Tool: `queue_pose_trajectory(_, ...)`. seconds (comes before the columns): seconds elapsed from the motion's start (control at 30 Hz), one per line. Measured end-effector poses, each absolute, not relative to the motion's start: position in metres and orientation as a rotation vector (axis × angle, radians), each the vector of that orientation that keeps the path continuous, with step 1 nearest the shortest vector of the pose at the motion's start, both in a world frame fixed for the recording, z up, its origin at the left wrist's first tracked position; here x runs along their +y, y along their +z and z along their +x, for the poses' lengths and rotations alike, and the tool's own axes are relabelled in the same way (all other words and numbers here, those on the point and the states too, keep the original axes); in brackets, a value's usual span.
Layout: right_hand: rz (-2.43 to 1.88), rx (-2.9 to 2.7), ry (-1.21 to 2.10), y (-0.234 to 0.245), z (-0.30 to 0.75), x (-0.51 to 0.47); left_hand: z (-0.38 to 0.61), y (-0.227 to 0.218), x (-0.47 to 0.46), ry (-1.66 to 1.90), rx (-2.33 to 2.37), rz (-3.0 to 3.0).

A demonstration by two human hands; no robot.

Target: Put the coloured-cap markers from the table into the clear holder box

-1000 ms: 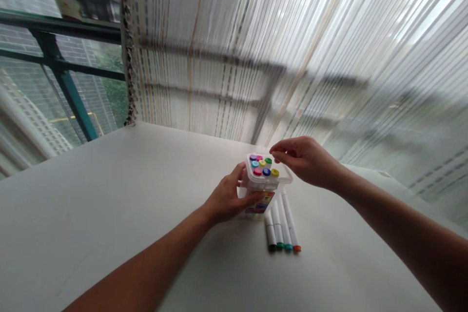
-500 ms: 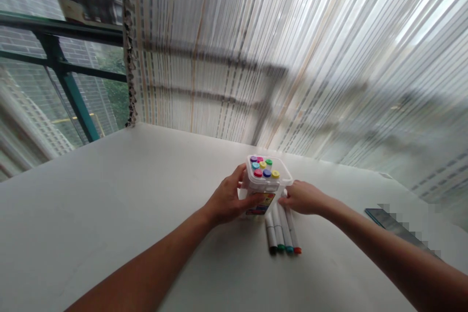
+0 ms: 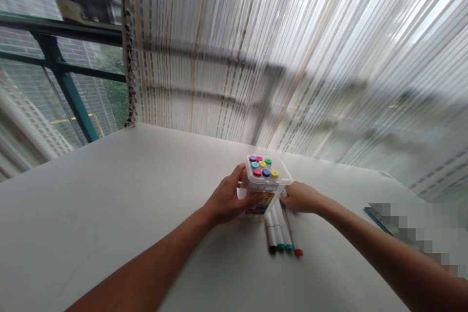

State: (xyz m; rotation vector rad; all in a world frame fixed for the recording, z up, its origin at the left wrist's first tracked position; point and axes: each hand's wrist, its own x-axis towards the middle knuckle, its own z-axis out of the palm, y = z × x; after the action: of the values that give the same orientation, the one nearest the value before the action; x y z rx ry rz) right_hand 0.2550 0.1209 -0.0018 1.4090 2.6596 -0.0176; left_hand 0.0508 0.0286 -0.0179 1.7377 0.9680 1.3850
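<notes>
A white tabletop (image 3: 109,214) runs to a striped curtain (image 3: 292,58), with a window (image 3: 54,83) at 10 o'clock. The left hand (image 3: 228,200) grips the marker box (image 3: 263,186). The right hand (image 3: 300,198) rests closed on four markers (image 3: 283,234) at the box's 5 o'clock, having dropped from the box top a second ago.

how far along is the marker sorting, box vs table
Seven colored caps show in the marker box, steadied by the left hand. Four markers lie side by side on the table. The right hand rests on their far ends; whether it grips one is unclear.
</notes>
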Motion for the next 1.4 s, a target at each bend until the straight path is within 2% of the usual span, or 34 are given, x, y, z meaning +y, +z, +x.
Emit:
queue_pose_trajectory(0.23, 1.429, 2.712, 0.050, 0.011, 0.253, 0.114, 0.050, -0.018, 0.028, 1.375, 0.979, 1.742)
queue_pose_trajectory(0.37, 1.562, 2.811, 0.078, 0.048, 0.257, 0.119, 0.049, -0.017, 0.028, 1.367, 0.973, 1.721)
queue_pose_trajectory(0.43, 1.669, 3.116, 0.048, 0.075, 0.259, 0.116, 0.049, -0.016, 0.028, 1.359, 0.980, 1.725)
queue_pose_trajectory(0.47, 1.715, 3.297, -0.049, 0.090, 0.259, 0.112, 0.049, -0.017, 0.028, 1.358, 0.985, 1.732)
queue_pose_trajectory(0.57, 1.680, 3.803, -0.639, 0.132, 0.255, 0.092, 0.049, -0.017, 0.028, 1.352, 0.998, 1.739)
queue_pose_trajectory(0.7, 1.187, 4.209, -0.727, 0.159, 0.244, 0.066, 0.049, -0.017, 0.027, 1.334, 1.031, 1.724)
queue_pose_trajectory(1.03, 1.134, 3.913, -1.128, 0.140, 0.224, 0.056, 0.049, -0.020, 0.030, 1.355, 0.973, 1.715)
queue_pose_trajectory(1.4, 1.057, 3.656, -1.128, 0.105, 0.212, 0.060, 0.050, -0.019, 0.029, 1.372, 0.971, 1.720)
